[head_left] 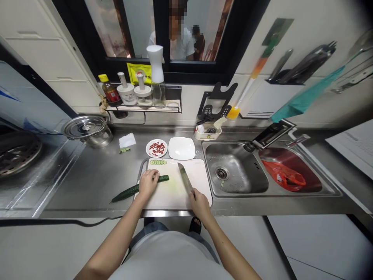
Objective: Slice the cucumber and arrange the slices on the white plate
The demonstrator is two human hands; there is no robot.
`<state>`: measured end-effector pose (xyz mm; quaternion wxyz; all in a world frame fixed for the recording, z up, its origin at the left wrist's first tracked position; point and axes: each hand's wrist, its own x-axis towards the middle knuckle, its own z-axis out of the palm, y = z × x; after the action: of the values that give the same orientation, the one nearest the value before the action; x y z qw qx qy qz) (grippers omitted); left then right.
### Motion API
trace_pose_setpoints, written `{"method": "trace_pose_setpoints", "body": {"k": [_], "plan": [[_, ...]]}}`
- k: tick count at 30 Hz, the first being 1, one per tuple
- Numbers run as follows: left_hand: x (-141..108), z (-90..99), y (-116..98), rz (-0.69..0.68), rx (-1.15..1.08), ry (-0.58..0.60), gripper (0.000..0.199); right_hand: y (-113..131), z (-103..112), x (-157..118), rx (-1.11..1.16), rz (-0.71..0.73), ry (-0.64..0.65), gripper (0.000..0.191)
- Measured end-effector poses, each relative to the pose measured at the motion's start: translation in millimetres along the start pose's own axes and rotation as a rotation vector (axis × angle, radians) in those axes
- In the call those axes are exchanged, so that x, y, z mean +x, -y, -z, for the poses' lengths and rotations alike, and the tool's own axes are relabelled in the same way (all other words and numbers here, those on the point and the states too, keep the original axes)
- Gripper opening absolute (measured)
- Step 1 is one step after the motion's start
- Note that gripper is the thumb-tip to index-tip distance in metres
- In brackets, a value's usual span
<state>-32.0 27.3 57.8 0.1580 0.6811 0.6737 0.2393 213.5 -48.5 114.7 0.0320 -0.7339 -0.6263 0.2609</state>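
A long dark green cucumber (126, 194) lies slantwise across the left edge of a white cutting board (171, 200), its cut end pointing right. My left hand (148, 182) is closed over it near that end. In my right hand (199, 202) is the handle of a kitchen knife (184, 176), its blade angled away over the board, apart from the cucumber. A row of thin cucumber slices (158, 162) lies at the board's far left corner. Behind the board stand a small plate (148, 150) of chopped red pieces and a bare white plate (182, 148).
To the right is a double sink (233, 190) with a faucet (269, 136) and a red plastic bag (285, 177). A lidded steel pot (97, 136) stands back left. Seasoning bottles fill a wall rack (142, 109). White paper (127, 140) lies near the pot.
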Motion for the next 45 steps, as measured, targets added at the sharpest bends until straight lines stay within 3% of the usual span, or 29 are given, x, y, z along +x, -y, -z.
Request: {"method": "trace_pose_setpoints", "body": {"k": [6,16,45], "plan": [[-6,-0.7,-2,-0.102,-0.003,0.065,0.023,22,-1,5,-0.074,0.064,0.123,0.03],[1,-11.5,-6,-0.306,-0.054,0.183,0.025,48,-9,8,-0.119,0.103,0.134,0.032],[-3,-22.4,1,-0.363,0.052,0.149,0.028,61,-14,3,-0.158,0.111,0.175,0.034]]}}
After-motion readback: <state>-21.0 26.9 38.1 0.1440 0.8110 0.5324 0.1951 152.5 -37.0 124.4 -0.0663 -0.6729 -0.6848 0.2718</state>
